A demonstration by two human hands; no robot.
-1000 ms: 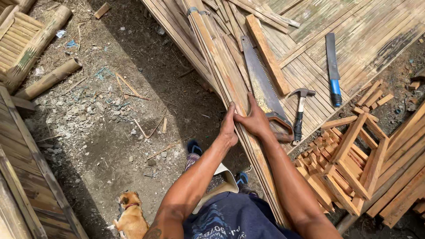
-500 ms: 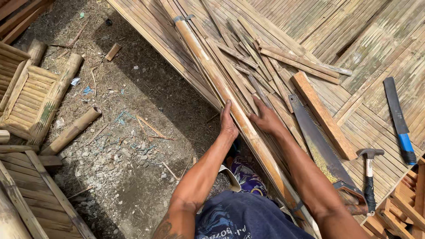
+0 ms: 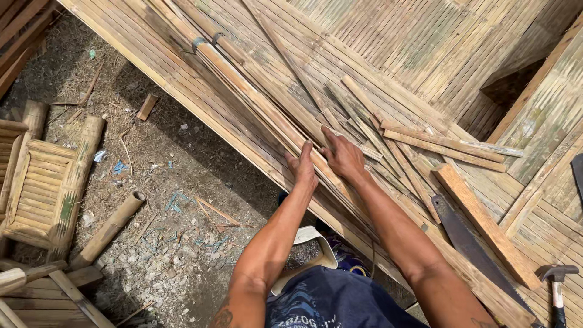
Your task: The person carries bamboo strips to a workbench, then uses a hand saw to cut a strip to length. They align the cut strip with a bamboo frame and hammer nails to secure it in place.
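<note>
**Bamboo slats under both your hands**

Bamboo strips in a long bundle (image 3: 255,103) run diagonally across the woven bamboo platform (image 3: 425,54). Your left hand (image 3: 303,169) lies flat and open on the bundle's near end; your right hand (image 3: 343,157) rests beside it, fingers spread, perhaps curling over a slat. A saw (image 3: 470,243) and hammer (image 3: 555,282) lie to your right.
</note>
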